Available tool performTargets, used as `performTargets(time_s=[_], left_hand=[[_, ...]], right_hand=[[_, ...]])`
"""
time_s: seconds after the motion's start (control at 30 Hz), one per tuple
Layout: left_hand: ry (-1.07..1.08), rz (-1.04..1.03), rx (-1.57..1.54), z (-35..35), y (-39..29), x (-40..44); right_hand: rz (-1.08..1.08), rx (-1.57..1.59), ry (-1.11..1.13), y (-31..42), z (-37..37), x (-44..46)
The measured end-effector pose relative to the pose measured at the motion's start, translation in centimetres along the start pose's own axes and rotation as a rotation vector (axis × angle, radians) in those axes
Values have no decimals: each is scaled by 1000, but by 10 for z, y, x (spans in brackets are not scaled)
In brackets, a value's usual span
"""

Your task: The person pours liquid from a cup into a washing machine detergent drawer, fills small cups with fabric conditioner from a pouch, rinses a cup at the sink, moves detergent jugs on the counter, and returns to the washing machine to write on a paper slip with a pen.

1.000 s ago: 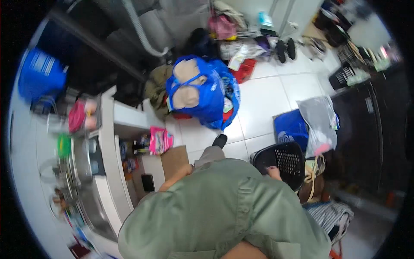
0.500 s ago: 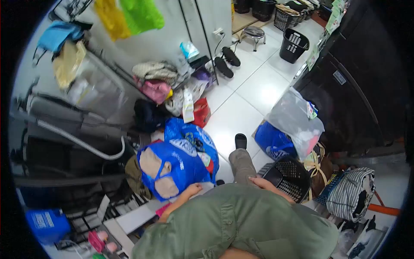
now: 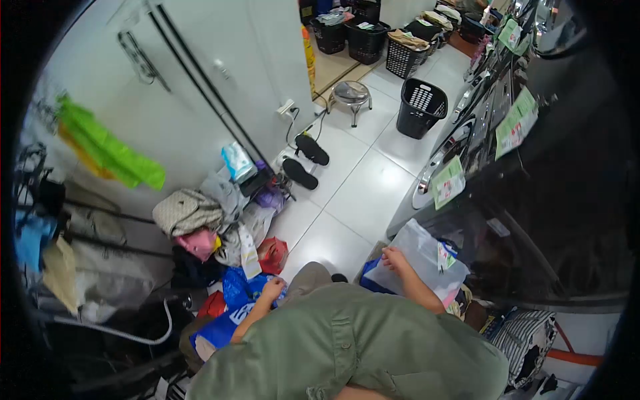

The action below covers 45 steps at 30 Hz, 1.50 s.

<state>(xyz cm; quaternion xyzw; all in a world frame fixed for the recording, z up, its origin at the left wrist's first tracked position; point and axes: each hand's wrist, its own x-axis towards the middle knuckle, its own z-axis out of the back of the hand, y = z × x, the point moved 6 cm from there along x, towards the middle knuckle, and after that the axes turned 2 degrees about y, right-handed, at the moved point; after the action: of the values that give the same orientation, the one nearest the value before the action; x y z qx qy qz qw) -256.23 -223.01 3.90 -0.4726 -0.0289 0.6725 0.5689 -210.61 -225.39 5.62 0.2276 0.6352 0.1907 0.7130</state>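
Note:
My left hand [image 3: 273, 288] hangs low in front of the blue shopping bag [image 3: 235, 320], its fingers curled in and nothing visible in them. Over the translucent plastic bag [image 3: 427, 267] on the right is my right hand [image 3: 395, 259], its fingers loosely bent and a little apart, with no object showing in it. Whether that hand touches the plastic bag I cannot tell. Part of a dark blue bag [image 3: 375, 279] shows beneath the plastic one. My green shirt hides much of the floor below.
On the white tiles ahead stand a black laundry basket [image 3: 421, 110], a round stool [image 3: 351, 95] and black slippers [image 3: 300, 173]. Bags, with a red one [image 3: 272, 255], pile up along the left wall. Dark machines [image 3: 533, 220] line the right; a striped bag [image 3: 523, 343] lies beside me.
I have moved forward, so the basket, stool and slippers appear nearer. My right hand has come up from my thigh to over the plastic bag. The left remains by the blue bags.

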Motion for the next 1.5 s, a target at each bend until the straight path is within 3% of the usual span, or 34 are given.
performTargets(time_s=[0.1, 0.17, 0.3, 0.37, 0.43, 0.47, 0.5, 0.53, 0.57, 0.63, 0.67, 0.73, 0.8, 0.87, 0.9, 0.97, 1.03, 1.1, 1.17, 1.2, 1.23, 1.27, 1.33, 1.37, 1.43, 1.47, 1.5], left_hand=[[-20, 32, -119, 8, -16, 78], [318, -323, 239, -2, -23, 127], [425, -108, 425, 46, -76, 215], [378, -49, 513, 84, -123, 261], [307, -9, 610, 127, -221, 283], [284, -17, 657, 146, -276, 295], [474, -275, 737, 122, -222, 388], [484, -286, 749, 126, -249, 414], [429, -207, 703, 136, -284, 447], [268, -34, 587, 148, -339, 510], [254, -74, 605, 157, -415, 505], [58, -202, 420, 143, -458, 570], [48, -183, 404, 111, -513, 607], [181, -253, 506, 57, -539, 651], [336, -584, 784, 7, -523, 694], [564, -496, 758, -12, -569, 704], [661, -421, 754, -25, -631, 714], [747, -453, 803, -33, -709, 741], [794, -499, 825, -36, -797, 773], [580, -623, 746, -14, -853, 782], [449, -446, 629, 4, -898, 788], [324, -443, 538, 9, -924, 809], [168, -426, 398, 12, -958, 866], [130, -412, 353, 7, -952, 907], [507, -923, 865, -39, -947, 971], [658, -914, 962, -58, -962, 977], [753, -821, 990, -74, -983, 985]], right_hand=[[-15, -26, -48, 33, 20, 45], [-46, 56, 9, 44, 18, 69], [-38, 60, 34, 38, 20, 145], [-74, -239, -10, 63, 34, 160], [-109, -360, -54, 103, 53, 154], [-125, -349, -89, 129, 62, 149], [-133, -271, -137, 154, 74, 147], [-127, -174, -184, 177, 85, 149], [-5, 0, -224, 193, 99, 166], [23, 86, -298, 206, 128, 201], [50, 162, -368, 217, 148, 222], [50, -182, -329, 233, 177, 262], [153, -542, -258, 243, 209, 310], [141, -572, -216, 251, 242, 369], [130, -556, -212, 257, 265, 399], [151, -558, -223, 272, 318, 466], [274, -653, -272, 289, 378, 539], [170, 156, -497, 414, 449, 452], [121, 368, -525, 494, 485, 422], [95, 356, -520, 520, 501, 421], [70, 360, -527, 537, 517, 421], [99, 330, -537, 546, 532, 430], [177, 105, -667, 545, 562, 453], [186, 144, -757, 546, 570, 444], [139, 281, -923, 531, 577, 433], [85, 399, -1022, 498, 574, 441], [-25, 577, -984, 475, 563, 435]])
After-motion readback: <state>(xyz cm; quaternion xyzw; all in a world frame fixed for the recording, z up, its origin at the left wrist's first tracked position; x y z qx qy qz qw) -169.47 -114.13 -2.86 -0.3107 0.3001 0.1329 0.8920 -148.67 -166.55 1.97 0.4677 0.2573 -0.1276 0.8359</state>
